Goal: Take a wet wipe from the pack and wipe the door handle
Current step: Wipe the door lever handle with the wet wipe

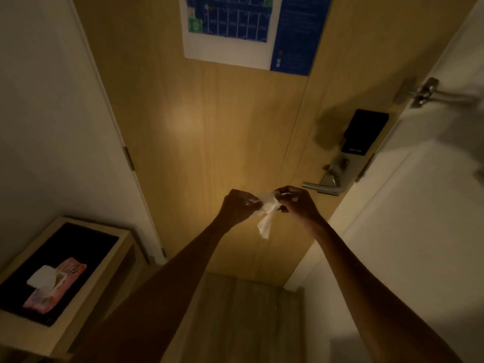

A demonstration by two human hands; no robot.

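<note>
Both bare forearms reach forward and up from the bottom of the view, and the 2 hands meet in front of the wooden door. The left hand and the right hand each pinch one end of a white wet wipe, fingers curled closed on it. The wipe is bunched between them, and a loose tail of it hangs down below the hands.

Well below and to the left of the left hand, a pink wet wipe pack lies on the dark top of a low wooden cabinet. Its white flap is open and a bit of wipe sticks out of the opening.

Just above and to the right of the right hand, near it but not touching, is the silver lever door handle on its metal plate, with a black lock panel above it. Higher up and further right of the hands, a metal swing latch spans the door edge and the white frame. Far above the hands, a blue and white floor plan notice is fixed to the door.
</note>
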